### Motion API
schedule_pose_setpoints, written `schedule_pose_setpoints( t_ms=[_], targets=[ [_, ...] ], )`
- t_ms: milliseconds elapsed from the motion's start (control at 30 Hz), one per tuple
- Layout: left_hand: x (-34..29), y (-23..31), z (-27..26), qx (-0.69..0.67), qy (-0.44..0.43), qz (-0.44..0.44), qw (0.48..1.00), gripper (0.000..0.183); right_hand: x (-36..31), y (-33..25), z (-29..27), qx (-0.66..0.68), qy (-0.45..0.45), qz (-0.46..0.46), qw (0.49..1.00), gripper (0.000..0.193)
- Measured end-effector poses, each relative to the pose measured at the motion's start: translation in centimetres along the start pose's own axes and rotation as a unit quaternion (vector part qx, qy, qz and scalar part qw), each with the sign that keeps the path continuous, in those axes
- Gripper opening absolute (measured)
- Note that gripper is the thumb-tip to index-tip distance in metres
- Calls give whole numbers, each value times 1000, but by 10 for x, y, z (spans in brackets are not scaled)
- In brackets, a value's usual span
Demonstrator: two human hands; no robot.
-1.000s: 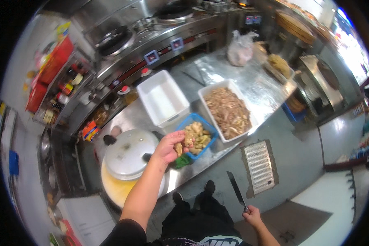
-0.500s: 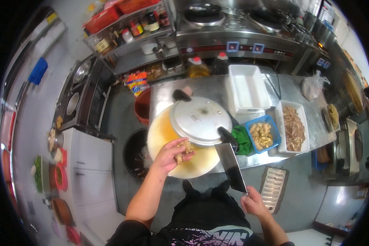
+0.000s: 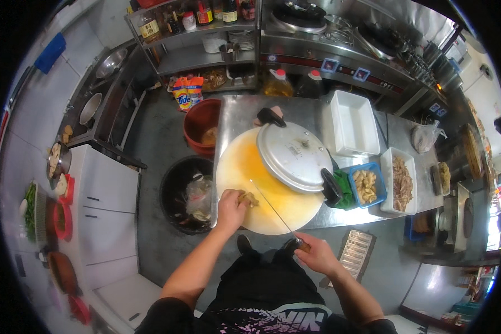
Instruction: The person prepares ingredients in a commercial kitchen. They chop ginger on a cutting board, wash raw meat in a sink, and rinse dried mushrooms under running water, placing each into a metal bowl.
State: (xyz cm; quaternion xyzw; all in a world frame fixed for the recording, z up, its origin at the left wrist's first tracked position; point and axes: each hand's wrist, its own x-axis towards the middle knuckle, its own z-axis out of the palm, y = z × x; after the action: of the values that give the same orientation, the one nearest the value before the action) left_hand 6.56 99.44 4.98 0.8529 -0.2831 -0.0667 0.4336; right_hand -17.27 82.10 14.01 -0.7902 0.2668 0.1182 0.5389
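Observation:
My left hand (image 3: 232, 211) is closed round a knobbly piece of ginger (image 3: 250, 199) at the left part of a round white cutting board (image 3: 303, 218) with an orange stain. In my right hand (image 3: 316, 253) is the wooden handle of a cleaver (image 3: 274, 210). Its blade is seen almost edge-on, slanting over the board just right of the ginger; whether it touches the board I cannot tell. A silver pressure cooker lid (image 3: 294, 156) with black handles lies over the board's far right part. More ginger (image 3: 365, 185) fills a blue basket (image 3: 381, 193) to the right.
The board is on a steel table (image 3: 232, 111). A green cloth (image 3: 344, 192), a white tub (image 3: 353, 122) and a tub of brownish shredded food (image 3: 402, 183) stand right of the lid. Left of the table are a black bin (image 3: 170, 192) with waste and a reddish-brown bucket (image 3: 197, 125).
My left hand has lowered the ginger toward the board. The cleaver has swung left over the board, its broad face turning to edge-on. The whole view has shifted slightly.

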Motion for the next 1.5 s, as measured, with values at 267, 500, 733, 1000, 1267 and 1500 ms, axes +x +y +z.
schedule_pose_setpoints(
  t_ms=[267, 500, 733, 1000, 1267, 1500],
  targets=[
    [9, -19, -18, 22, -49, 315, 948, 23, 10, -13, 6, 109, -23, 93, 989, 43],
    [18, -16, -13, 63, -58, 346, 934, 21, 13, -12, -1, 155, -41, 146, 976, 43],
    [19, -10, -10, 67, -50, 342, 936, 18, 10, -6, -4, 151, -46, 156, 975, 45],
    [14, -3, -11, 67, -47, 318, 945, 22, 7, 2, -1, 154, -34, 142, 977, 45],
    [15, -1, -13, 76, -41, 322, 943, 23, 5, -1, -8, 164, -34, 138, 976, 43],
    [16, -3, -8, 87, -36, 322, 942, 22, -1, -13, -14, 185, -49, 152, 970, 38]
  ],
)
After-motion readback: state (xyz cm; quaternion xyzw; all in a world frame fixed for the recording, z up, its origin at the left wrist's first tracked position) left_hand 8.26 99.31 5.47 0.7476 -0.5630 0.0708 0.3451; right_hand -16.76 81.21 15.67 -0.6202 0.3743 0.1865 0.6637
